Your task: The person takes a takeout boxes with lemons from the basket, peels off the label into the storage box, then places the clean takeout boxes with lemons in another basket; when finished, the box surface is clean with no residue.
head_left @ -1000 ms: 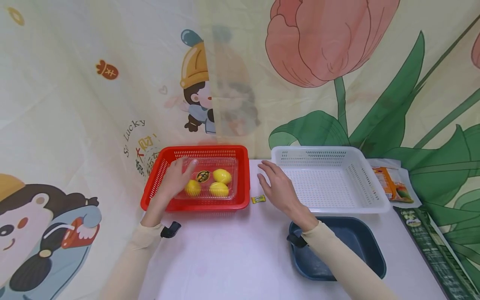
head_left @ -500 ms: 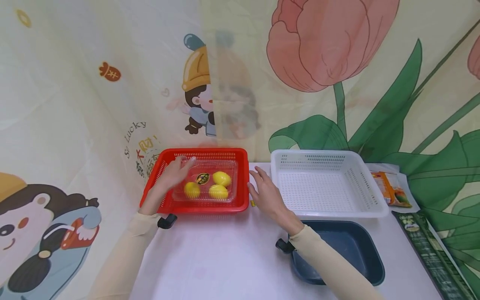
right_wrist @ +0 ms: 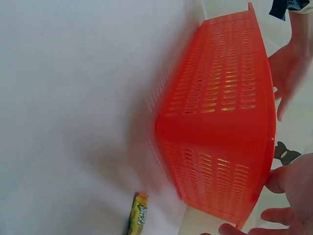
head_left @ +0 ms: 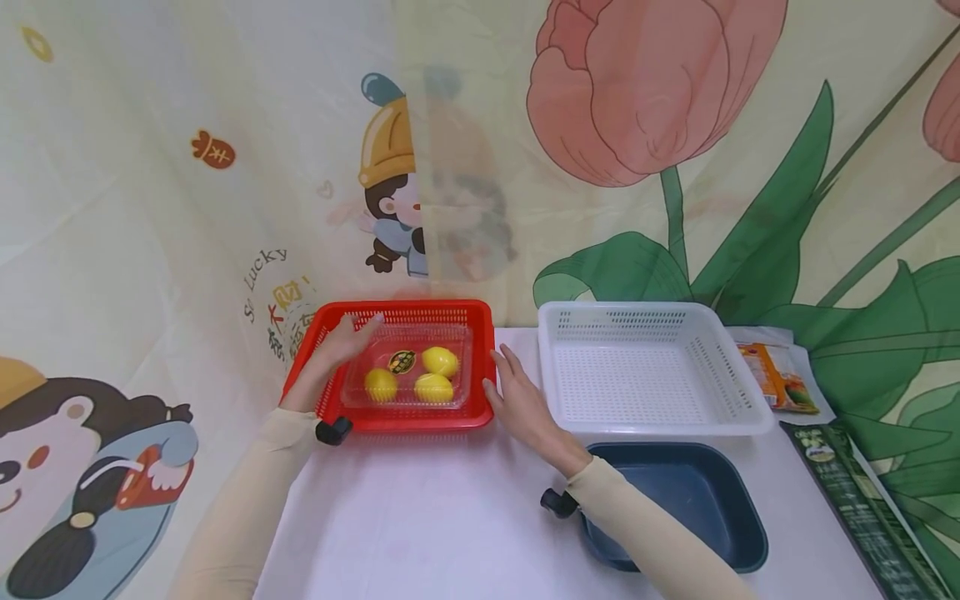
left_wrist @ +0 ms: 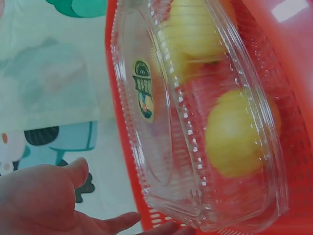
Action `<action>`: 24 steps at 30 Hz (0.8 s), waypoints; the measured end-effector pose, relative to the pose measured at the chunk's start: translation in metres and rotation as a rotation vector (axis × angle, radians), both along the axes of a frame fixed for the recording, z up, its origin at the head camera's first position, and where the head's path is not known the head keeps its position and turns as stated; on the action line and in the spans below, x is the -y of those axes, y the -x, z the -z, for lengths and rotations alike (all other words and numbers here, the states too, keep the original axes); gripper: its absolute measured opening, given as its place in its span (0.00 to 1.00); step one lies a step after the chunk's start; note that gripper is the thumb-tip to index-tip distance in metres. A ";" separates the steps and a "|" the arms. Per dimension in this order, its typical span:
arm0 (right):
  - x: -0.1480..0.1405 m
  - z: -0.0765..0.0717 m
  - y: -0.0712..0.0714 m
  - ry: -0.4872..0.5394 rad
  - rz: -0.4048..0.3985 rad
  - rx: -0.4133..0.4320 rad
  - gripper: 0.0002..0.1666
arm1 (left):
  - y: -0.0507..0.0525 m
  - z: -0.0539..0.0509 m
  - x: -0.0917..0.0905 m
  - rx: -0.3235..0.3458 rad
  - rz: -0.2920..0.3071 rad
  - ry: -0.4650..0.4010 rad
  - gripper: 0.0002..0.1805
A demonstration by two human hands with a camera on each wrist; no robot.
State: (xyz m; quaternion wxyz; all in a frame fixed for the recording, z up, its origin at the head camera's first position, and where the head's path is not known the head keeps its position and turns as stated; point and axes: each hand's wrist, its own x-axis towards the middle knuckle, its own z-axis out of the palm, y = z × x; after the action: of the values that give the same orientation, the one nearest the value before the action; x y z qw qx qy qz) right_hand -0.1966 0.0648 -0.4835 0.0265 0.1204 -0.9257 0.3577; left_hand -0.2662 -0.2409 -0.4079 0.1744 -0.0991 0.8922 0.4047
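A red perforated basket (head_left: 420, 422) stands at the back left of the table. In it lies a clear plastic box (head_left: 401, 361) with a dark round label and three yellow, lemon-like fruits (head_left: 433, 387). My left hand (head_left: 347, 342) reaches over the basket's left side, thumb spread, fingertips near the box's end and the basket's rim in the left wrist view. At the right rim is my right hand (head_left: 521, 408), fingers extended. In the right wrist view its thumb meets the rim, with the other fingers outside the basket wall.
A white perforated basket (head_left: 630, 429) stands to the right. In front of it is a dark blue tray (head_left: 697, 492), partly behind my right forearm. An orange packet (head_left: 783, 379) and a long green packet (head_left: 862, 492) lie far right. The right wrist view shows a small yellow wrapper (right_wrist: 138, 214) beside the red basket.
My right hand has moved left from beside the white basket to the red basket's right rim, covering the small yellow wrapper in the head view. My left hand has shifted slightly left.
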 end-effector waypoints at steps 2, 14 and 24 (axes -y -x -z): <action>0.001 0.002 -0.001 0.010 0.004 0.012 0.37 | 0.001 0.002 0.004 0.018 -0.008 -0.038 0.52; 0.009 0.007 -0.004 0.070 -0.009 0.065 0.41 | 0.009 0.015 0.023 0.157 -0.062 -0.197 0.47; 0.009 0.013 -0.003 0.069 0.000 0.085 0.42 | 0.018 0.026 0.029 0.224 -0.012 -0.318 0.44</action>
State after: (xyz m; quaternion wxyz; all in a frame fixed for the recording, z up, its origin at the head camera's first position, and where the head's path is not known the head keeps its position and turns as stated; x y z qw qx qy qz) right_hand -0.1933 0.0555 -0.4970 -0.0088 0.1038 -0.9132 0.3940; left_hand -0.2838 -0.2697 -0.4339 0.2837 -0.1199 0.7913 0.5282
